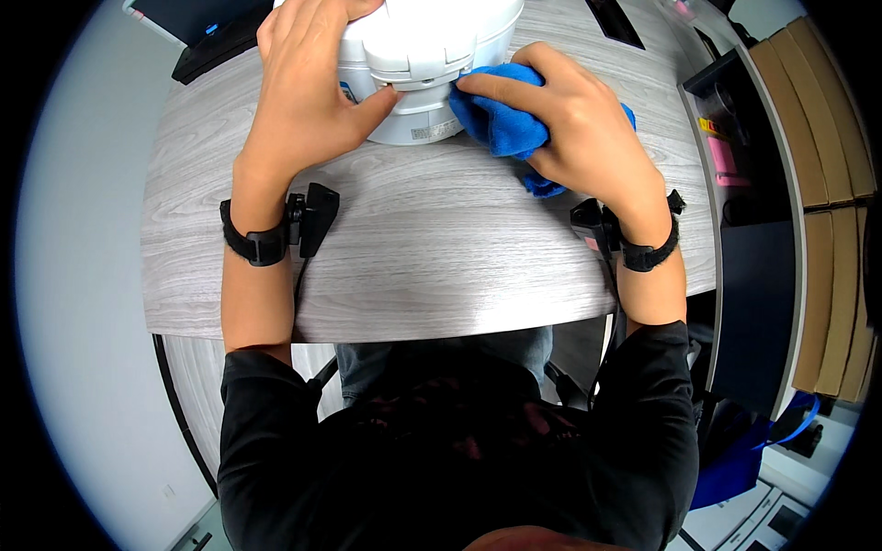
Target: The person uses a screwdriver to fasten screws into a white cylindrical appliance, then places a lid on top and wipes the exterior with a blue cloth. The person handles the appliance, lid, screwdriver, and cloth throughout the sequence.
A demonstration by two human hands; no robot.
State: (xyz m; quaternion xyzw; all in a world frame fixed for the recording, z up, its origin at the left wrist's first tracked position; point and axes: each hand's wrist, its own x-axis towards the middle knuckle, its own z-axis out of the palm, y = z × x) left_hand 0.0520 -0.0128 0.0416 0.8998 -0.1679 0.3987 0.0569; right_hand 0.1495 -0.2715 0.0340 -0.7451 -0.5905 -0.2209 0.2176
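A white rounded appliance [432,55], perhaps a rice cooker, stands at the far side of the table, its top cut off by the upper edge of the view. My left hand [317,101] grips its left front: the fingers reach over the upper part and the thumb presses below the front rim. A bunched blue cloth [501,110] is in my right hand [583,115], held against the appliance's front right. The right index finger points along the rim there, beside the cloth. Loose folds of the cloth hang under the palm.
The grey wood-grain table [450,248] curves along its near edge. At the back left is a dark screen-like device [216,37]. A shelf on the right holds a pink item [726,161], with cardboard boxes [818,119] beyond it. Black strapped devices with cables are on both wrists.
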